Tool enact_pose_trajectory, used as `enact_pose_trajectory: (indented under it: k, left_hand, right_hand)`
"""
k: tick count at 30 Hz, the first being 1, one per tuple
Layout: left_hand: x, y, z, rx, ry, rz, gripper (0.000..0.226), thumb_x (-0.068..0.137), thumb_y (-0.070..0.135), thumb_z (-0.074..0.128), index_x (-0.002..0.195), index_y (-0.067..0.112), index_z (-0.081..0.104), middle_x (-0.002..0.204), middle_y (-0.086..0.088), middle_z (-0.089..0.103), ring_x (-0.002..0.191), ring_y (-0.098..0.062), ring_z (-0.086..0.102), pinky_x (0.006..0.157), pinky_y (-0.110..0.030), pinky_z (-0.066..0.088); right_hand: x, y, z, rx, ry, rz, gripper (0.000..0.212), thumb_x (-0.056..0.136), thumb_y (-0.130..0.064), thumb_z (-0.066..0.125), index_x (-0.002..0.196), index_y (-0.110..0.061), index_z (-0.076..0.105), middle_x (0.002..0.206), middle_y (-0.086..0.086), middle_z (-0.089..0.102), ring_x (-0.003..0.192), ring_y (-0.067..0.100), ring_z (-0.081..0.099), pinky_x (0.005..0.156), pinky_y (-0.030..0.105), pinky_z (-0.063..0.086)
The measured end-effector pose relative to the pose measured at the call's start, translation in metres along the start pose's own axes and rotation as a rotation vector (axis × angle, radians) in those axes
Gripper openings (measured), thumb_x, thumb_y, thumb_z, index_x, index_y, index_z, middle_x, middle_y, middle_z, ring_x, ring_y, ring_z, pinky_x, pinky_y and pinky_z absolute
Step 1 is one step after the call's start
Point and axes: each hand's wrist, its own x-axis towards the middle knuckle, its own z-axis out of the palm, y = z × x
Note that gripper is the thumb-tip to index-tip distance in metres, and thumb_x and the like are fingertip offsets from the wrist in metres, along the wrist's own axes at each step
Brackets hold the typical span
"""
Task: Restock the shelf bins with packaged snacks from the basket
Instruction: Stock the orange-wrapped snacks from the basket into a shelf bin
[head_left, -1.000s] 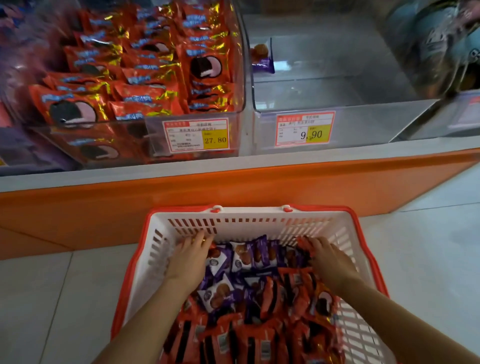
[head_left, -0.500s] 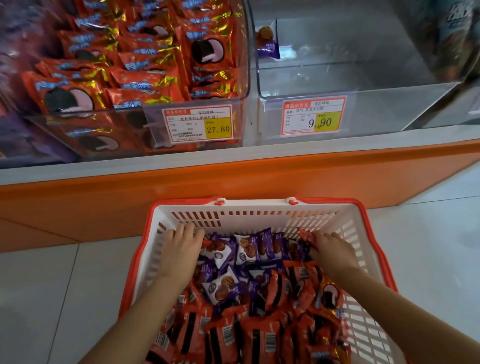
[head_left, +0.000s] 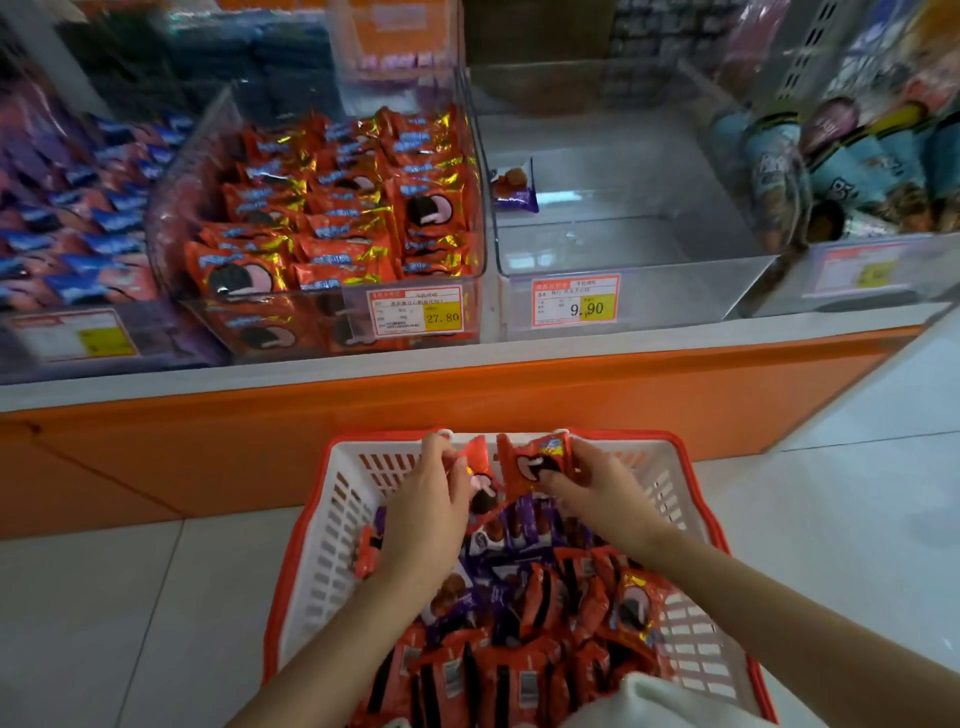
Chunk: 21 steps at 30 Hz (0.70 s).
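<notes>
Each hand has one snack lifted just above the far end of the basket (head_left: 332, 519). The left hand (head_left: 426, 501) pinches an orange cookie packet (head_left: 480, 475) near its upper edge, fingers curled over it. The right hand (head_left: 597, 488) holds a second orange packet (head_left: 535, 460) between thumb and fingertips, printed face up. Both packets hang close together over the mixed heap of orange and purple packets (head_left: 519, 532) in the basket.

The step in hand looks like carrying these two up to the shelf. They match the stock in the orange-packet bin (head_left: 332, 223), far and to the left, behind the 27.80 tag (head_left: 418, 312). That is the place for them, not the nearly bare bin (head_left: 613, 234) to its right (a lone purple packet (head_left: 514, 189) and the 9.90 tag (head_left: 576, 304) suggest it takes the purple ones). The orange bin is heaped high, so it would be best to lift clear over its front wall, lay the packets flat toward the far side, and release gently so none slide out.
</notes>
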Motion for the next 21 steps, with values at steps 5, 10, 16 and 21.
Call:
enact_pose_trajectory:
  k: [5, 10, 16, 21]
  left_hand:
    - [-0.004, 0.027, -0.025, -0.282, 0.072, -0.128, 0.011, 0.097, 0.028, 0.049, 0.095, 0.017, 0.048, 0.072, 0.001, 0.057, 0.058, -0.017, 0.055, 0.054, -0.034, 0.046]
    - [-0.004, 0.041, -0.049, -0.534, -0.002, -0.356, 0.015, 0.094, 0.029, 0.056, 0.1, 0.016, 0.053, 0.096, 0.009, 0.057, 0.09, -0.013, 0.06, 0.082, -0.037, 0.055]
    - [-0.013, 0.064, -0.084, -0.849, -0.155, -0.423, 0.036, 0.075, 0.035, 0.068, 0.107, 0.02, 0.061, 0.117, -0.002, 0.062, 0.11, -0.021, 0.061, 0.091, -0.048, 0.052]
    - [-0.016, 0.075, -0.108, -0.867, -0.214, -0.398, 0.033, 0.084, 0.005, 0.068, 0.115, 0.01, 0.059, 0.112, -0.007, 0.065, 0.099, -0.019, 0.065, 0.08, -0.032, 0.057]
  right_hand:
    - [-0.014, -0.028, -0.005, 0.242, 0.003, 0.05, 0.017, 0.095, -0.021, 0.055, 0.108, -0.011, 0.057, 0.097, 0.006, 0.069, 0.083, 0.013, 0.068, 0.08, 0.036, 0.057]
    - [-0.024, -0.051, -0.01, 0.363, 0.016, 0.06, 0.011, 0.096, -0.02, 0.053, 0.102, -0.012, 0.056, 0.093, 0.004, 0.065, 0.074, 0.011, 0.064, 0.077, 0.033, 0.057]
    - [-0.033, -0.078, -0.022, 0.434, 0.017, 0.025, 0.013, 0.096, -0.015, 0.052, 0.107, -0.012, 0.058, 0.096, 0.004, 0.066, 0.076, 0.012, 0.064, 0.069, 0.021, 0.052]
    - [-0.037, -0.093, -0.033, 0.448, 0.033, 0.007, 0.022, 0.084, -0.006, 0.064, 0.106, -0.008, 0.063, 0.093, 0.004, 0.07, 0.083, 0.018, 0.065, 0.078, 0.028, 0.049]
